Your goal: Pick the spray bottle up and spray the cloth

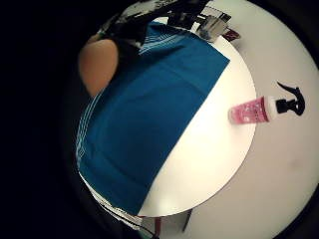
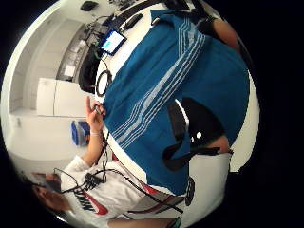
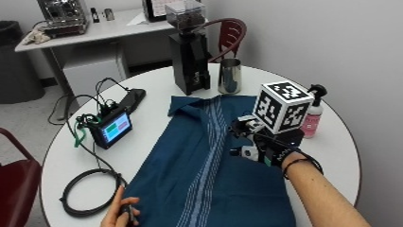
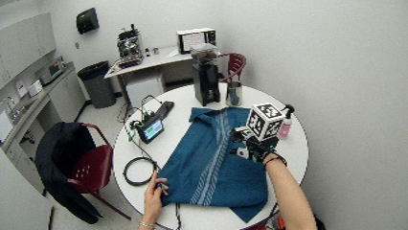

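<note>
While my gloved right hand [image 3: 267, 150] hovers over the blue cloth [image 3: 207, 175], the spray bottle [image 3: 311, 116] stands upright on the white round table [image 3: 157, 85] just off the cloth's far right edge, beyond the hand and to its right, near the table rim by the wall. Bottle's long axis is vertical, black trigger head on top, pink body below; the little-finger-side palm view shows the whole bottle [image 1: 264, 107] on bare table beside the cloth [image 1: 149, 114], apart from it. I can't tell how the fingers are set, since the rig hides them in both outside views; nothing appears to be held. Right hand is clearly the nearer one; the bare left hand [image 3: 121, 213] is at the cloth's near left corner, well apart from the bottle. My guess is the reach goes forward and right, short, with a side-on grasp of the body. Nothing stands between hand and bottle. The steel cup [image 3: 230, 75] and black grinder [image 3: 189, 52] sit further back on the table, left of that path. The small screen [image 3: 112, 128] and coiled cable [image 3: 94, 191] are off on the left side, irrelevant. Task not yet started: bottle untouched.
</note>
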{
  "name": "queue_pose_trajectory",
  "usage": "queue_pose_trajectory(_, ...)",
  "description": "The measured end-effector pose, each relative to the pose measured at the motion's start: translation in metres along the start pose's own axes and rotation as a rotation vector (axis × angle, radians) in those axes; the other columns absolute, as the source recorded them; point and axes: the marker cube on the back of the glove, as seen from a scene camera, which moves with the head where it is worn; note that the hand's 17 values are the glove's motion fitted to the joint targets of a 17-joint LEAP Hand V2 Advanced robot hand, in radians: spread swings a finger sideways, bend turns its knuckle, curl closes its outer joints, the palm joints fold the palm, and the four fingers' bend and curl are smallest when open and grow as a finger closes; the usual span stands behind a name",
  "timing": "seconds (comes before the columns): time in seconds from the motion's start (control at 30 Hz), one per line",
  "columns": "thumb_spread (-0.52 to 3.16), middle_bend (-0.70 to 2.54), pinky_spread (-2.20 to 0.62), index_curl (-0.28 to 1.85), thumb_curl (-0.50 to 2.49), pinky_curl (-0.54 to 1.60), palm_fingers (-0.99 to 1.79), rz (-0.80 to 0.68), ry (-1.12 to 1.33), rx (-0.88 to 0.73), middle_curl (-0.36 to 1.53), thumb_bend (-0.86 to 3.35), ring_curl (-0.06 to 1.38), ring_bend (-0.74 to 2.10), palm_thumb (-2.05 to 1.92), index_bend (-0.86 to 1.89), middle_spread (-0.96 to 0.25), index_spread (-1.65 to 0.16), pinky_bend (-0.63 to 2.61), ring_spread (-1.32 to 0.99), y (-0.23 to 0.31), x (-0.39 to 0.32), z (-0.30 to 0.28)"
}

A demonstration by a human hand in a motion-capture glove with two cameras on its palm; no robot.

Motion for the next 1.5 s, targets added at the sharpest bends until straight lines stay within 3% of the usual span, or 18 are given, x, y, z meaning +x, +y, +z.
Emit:
queue_pose_trajectory(0.2, 0.7, 0.32, 0.17, 0.19, 0.14, 0.16, 0.69, 0.013, -0.003, -0.023, 0.16, 0.36, 0.16, 0.3, 0.57, 0.24, -0.04, -0.27, 0.29, 0.0, 0.002, 0.003, 0.007)
queue_pose_trajectory(0.5, 0.98, 0.29, 0.22, 0.25, 0.19, 0.21, 0.68, 0.008, 0.0, -0.036, 0.23, 0.33, 0.21, 0.27, 0.62, 0.19, -0.05, -0.33, 0.26, -0.01, 0.001, -0.002, 0.011)
queue_pose_trajectory(1.1, 1.15, 0.23, 0.24, 0.3, 0.26, 0.27, 0.68, -0.009, -0.08, 0.004, 0.3, 0.22, 0.26, 0.23, 0.66, 0.16, -0.05, -0.36, 0.21, -0.01, 0.004, -0.001, 0.0)
queue_pose_trajectory(1.5, 1.17, 0.2, 0.24, 0.3, 0.28, 0.29, 0.68, -0.011, -0.277, 0.217, 0.33, 0.14, 0.28, 0.23, 0.67, 0.15, -0.06, -0.36, 0.2, -0.01, -0.01, -0.003, -0.046)
